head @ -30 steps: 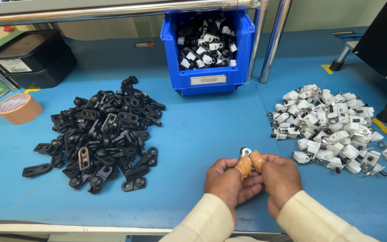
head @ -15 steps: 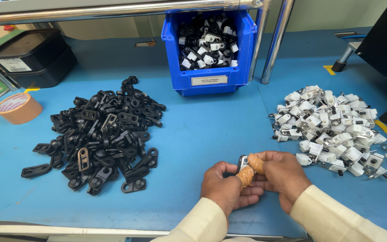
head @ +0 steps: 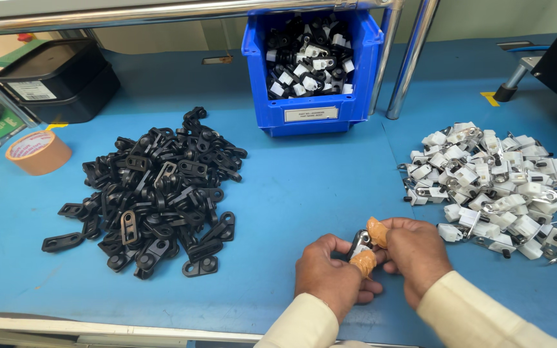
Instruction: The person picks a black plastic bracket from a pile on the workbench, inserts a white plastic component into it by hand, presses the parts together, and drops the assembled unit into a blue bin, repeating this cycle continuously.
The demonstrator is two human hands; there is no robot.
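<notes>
Head view: both hands low at centre of the blue desk [head: 330,187].
Part: small black-and-white clip [head: 360,243] — pinched between left hand [head: 331,277] and right hand [head: 415,252], just above the desk.
Fingers: closed on clip; capped tips [head: 376,232] press it.
Risk: clip may slip from the capped tips — grip is shallow.
Axis: long axis roughly upright, tilted away; exact facing hidden.
Around: black pile [head: 156,193] left, white pile [head: 494,183] right.
</notes>
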